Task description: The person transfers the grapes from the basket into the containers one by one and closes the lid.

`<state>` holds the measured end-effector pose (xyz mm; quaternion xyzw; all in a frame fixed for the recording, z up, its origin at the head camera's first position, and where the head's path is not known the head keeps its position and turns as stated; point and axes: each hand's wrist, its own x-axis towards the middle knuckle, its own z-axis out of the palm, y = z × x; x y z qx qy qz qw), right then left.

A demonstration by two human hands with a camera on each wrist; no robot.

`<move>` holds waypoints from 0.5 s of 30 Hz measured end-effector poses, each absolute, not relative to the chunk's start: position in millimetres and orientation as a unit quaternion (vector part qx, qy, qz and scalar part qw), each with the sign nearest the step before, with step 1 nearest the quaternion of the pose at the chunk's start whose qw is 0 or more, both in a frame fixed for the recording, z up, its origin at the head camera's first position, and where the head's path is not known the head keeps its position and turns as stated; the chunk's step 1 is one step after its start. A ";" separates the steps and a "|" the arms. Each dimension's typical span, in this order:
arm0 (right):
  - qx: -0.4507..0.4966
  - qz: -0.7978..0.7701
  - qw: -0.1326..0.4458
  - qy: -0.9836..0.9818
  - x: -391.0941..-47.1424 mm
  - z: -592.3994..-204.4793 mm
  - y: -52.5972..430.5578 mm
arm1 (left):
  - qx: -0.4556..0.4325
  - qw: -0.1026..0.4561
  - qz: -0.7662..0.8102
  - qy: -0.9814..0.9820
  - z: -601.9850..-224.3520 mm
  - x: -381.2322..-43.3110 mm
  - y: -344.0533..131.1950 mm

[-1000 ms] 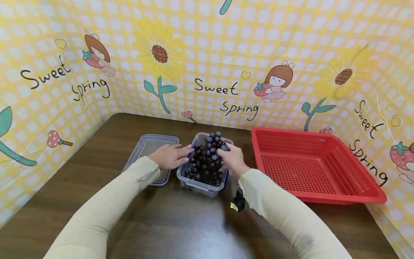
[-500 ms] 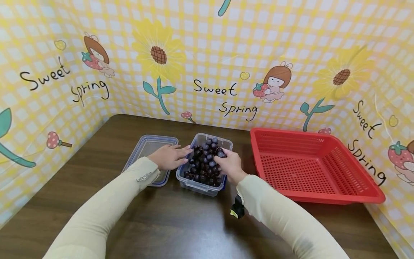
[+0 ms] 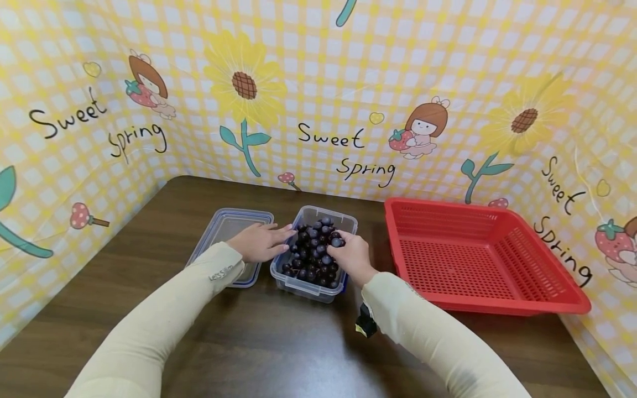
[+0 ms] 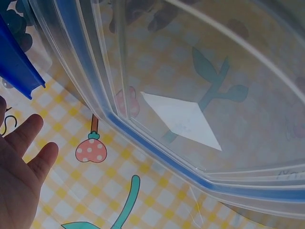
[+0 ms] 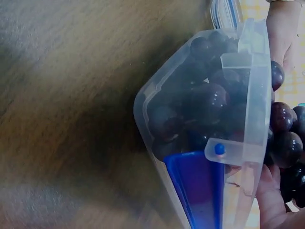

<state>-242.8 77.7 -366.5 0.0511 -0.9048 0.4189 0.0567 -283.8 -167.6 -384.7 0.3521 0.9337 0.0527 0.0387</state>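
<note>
A bunch of dark grapes (image 3: 311,254), raised above a clear container (image 3: 304,286) a second ago, now sits lower inside it, between a person's hands. The right hand (image 3: 352,257) has come down with the grapes, thumb and fingers pinching the near side of the bunch. The left hand (image 3: 260,242) remains at the opposite rim, its fingers straight. Beneath the left hand and wrist, a lid (image 3: 226,225) lies partly covered on the surface (image 3: 269,342); right of the right hand stands a red basket (image 3: 443,220). Some right fingertips are hidden by fruit. The left wrist view crops the left hand, and the container's cloudy wall blurs the grapes in the right wrist view. A black object (image 3: 365,320) under the right sleeve (image 3: 398,304) is hard to identify.
</note>
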 end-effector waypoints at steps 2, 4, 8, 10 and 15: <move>0.073 0.394 0.059 -0.914 -243.3 -366.4 77.8 | 0.350 0.041 0.055 0.934 -384.6 -283.8 -168.1; 0.093 0.369 0.059 -0.923 -243.6 -366.2 78.5 | 0.350 0.042 0.056 0.934 -384.3 -283.5 -168.0; 0.130 0.331 0.050 -0.933 -244.6 -365.1 79.8 | 0.350 0.042 0.059 0.934 -383.8 -282.2 -167.6; 0.141 0.316 0.044 -0.937 -245.3 -363.5 79.7 | 0.350 0.043 0.059 0.934 -383.9 -281.9 -167.7; 0.132 0.260 0.020 -0.956 -250.2 -358.2 81.6 | 0.351 0.042 0.060 0.934 -384.0 -281.8 -168.6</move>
